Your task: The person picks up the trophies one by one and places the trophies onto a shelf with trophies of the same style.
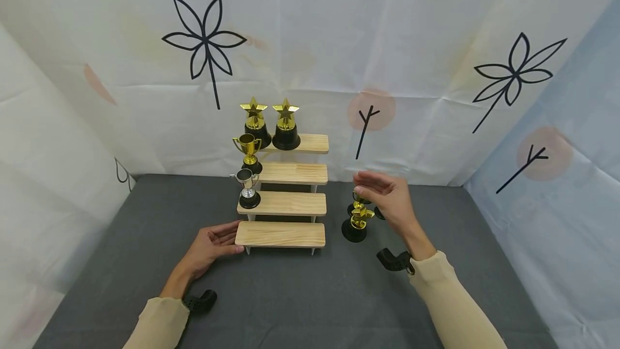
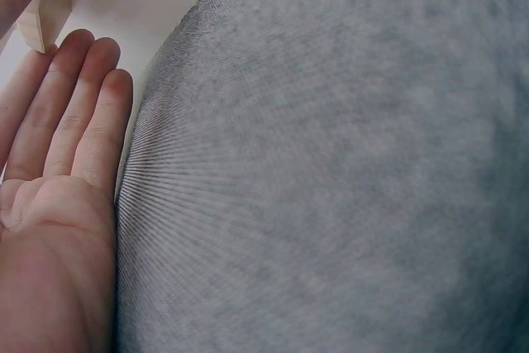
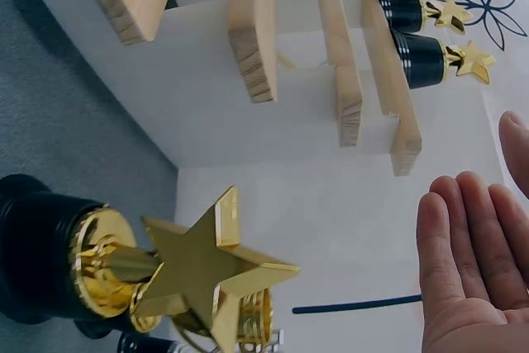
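A four-step display stand with pale wooden treads [image 1: 281, 235] stands mid-table. My left hand [image 1: 213, 246] is at the left end of its lowest step, its fingers [image 2: 99, 113] straight alongside the white side panel [image 2: 124, 14]. On the right, my right hand [image 1: 387, 198] hovers over a cluster of trophies, holding nothing. A gold star trophy [image 1: 356, 225] with a black base is at the front there. Behind it, other trophies are mostly hidden; a gold cup shows partly in the right wrist view. The right fingers [image 3: 467, 245] are extended.
Two gold star trophies [image 1: 286, 128] stand on the top step. Below, a gold cup trophy [image 1: 249, 149] and a silver cup trophy [image 1: 248, 187] occupy the left ends of the two middle steps. A patterned white cloth [image 1: 310, 42] hangs behind the grey table [image 1: 290, 300].
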`<state>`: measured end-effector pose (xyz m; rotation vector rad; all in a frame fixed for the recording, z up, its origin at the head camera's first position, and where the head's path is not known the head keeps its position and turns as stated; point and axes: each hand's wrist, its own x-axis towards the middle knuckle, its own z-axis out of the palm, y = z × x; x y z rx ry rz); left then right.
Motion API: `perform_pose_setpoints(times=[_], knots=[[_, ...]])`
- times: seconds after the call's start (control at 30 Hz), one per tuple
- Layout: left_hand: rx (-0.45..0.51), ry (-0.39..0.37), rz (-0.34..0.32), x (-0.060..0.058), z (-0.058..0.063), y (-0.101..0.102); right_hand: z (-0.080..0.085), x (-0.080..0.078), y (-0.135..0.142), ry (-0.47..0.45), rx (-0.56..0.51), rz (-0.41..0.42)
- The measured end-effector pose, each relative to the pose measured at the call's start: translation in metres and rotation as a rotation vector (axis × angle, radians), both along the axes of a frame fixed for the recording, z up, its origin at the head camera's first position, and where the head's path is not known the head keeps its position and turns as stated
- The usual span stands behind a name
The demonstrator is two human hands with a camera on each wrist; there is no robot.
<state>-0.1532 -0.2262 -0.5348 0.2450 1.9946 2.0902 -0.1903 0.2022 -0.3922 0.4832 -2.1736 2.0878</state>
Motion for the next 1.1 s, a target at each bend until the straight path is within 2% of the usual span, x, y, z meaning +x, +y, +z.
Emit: perform_pose_setpoints(times=[0.33,1.1], knots=[[0.0,0.011,0.003,0.001,0.001,-0.001,-0.01,0.008,0.008,-0.046,0.009,-0.025],[0.008,0.006,-0.005,0.002,0.002,0.001,-0.04,0.02,0.026,-0.081,0.078,-0.013]])
